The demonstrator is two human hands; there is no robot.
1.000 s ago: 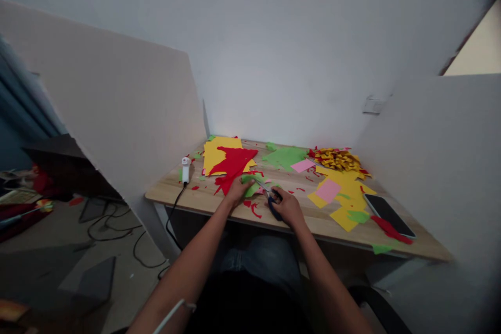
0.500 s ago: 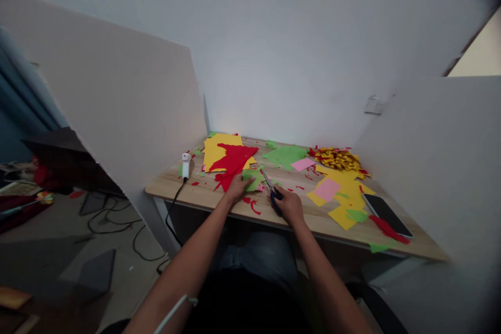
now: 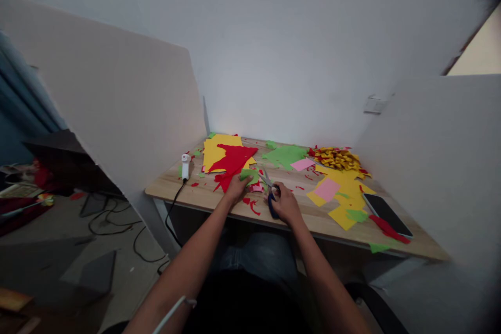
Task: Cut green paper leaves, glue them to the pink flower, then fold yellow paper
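My left hand [image 3: 237, 189] is closed on a small piece of green paper [image 3: 249, 175] just above the table, near its front edge. In my right hand [image 3: 287, 203] is a pair of scissors [image 3: 273, 199] with dark blue handles. Their blades are spread and point up and left, with the tips close to the green paper's right edge; whether they touch it I cannot tell. Behind my left hand lies a large, ragged red sheet [image 3: 235, 159] over yellow sheets [image 3: 211, 148]. Under the green piece, pink and red scraps show on the wood.
A white handheld device [image 3: 186, 167] with a black cord stands on the left. Further back lie a green sheet [image 3: 285, 155] and a pile of folded yellow strips [image 3: 338, 159]. On the right are yellow paper [image 3: 352, 193], a pink piece [image 3: 327, 189] and a phone [image 3: 385, 214]. White panels flank the table.
The scissors' blades have spread apart, and their tips have shifted slightly left. The green piece in my left hand looks smaller and turned, uncovering more of the pink scraps.
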